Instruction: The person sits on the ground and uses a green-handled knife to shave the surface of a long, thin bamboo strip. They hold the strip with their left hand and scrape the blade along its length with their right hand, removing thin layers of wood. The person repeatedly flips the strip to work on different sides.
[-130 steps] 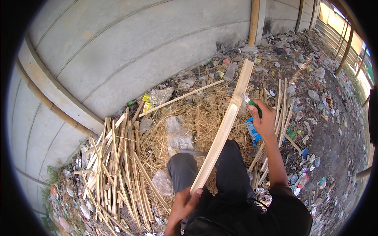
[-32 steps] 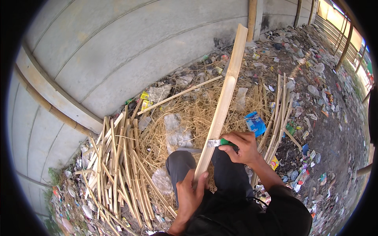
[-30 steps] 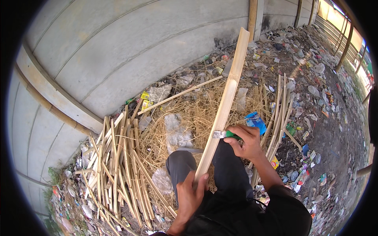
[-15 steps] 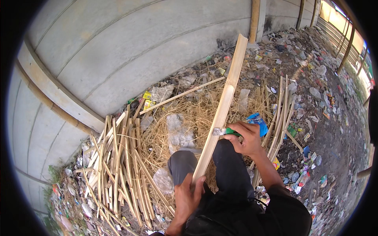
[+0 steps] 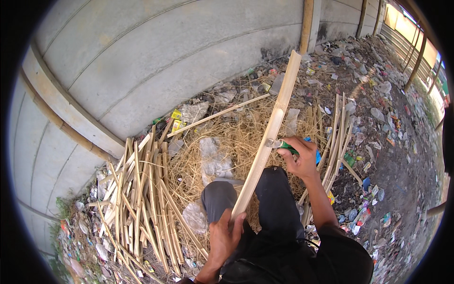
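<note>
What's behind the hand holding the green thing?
Bits of a blue wrapper peek out from behind the right hand. The hand covers the rest, so its whole shape can't be seen.

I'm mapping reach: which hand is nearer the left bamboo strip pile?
Left. The left hand lies right of the bamboo strip pile; the right hand is farther right, higher in view.

Left hand low; right hand farther forward, fingers curled.
</note>
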Tool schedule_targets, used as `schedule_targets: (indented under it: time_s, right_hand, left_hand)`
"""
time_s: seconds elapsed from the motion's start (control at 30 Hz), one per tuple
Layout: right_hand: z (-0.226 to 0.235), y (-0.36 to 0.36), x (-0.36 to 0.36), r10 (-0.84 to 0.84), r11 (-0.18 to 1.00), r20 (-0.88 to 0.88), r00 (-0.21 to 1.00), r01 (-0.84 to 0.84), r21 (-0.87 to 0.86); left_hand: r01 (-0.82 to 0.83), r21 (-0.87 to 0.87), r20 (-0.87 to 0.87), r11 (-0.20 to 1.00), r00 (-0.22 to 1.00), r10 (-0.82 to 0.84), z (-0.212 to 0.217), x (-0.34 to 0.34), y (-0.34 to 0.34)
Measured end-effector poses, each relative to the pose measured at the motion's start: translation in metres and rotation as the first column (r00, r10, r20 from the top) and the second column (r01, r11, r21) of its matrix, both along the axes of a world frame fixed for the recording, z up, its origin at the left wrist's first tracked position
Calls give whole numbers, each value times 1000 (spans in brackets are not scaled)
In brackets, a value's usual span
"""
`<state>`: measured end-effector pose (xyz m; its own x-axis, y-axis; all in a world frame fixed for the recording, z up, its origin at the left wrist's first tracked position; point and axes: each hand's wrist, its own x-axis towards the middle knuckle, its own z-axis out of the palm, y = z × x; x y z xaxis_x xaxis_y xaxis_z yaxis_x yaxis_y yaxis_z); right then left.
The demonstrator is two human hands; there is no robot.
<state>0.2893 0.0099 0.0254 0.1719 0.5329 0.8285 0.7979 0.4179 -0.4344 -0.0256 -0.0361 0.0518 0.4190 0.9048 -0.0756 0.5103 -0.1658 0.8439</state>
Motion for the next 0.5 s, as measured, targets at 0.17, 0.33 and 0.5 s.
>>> schedule_targets:
  time_s: [0.17, 0.33, 0.5]
  right_hand:
    - [15, 6, 88, -519, 854, -303, 799, 469, -225]
    - [5, 0, 117, -385, 912, -405, 829, 275, -306]
    - [-20, -16, 93, -198, 909, -568, 798, -68, -412]
  left_hand:
    - [102, -96, -80, 990, 991, -110, -6, -19, -20]
    - [119, -255, 32, 960, 993, -114, -9, -24, -26]
    - [115, -413, 192, 903, 981, -37, -25, -16, -6]
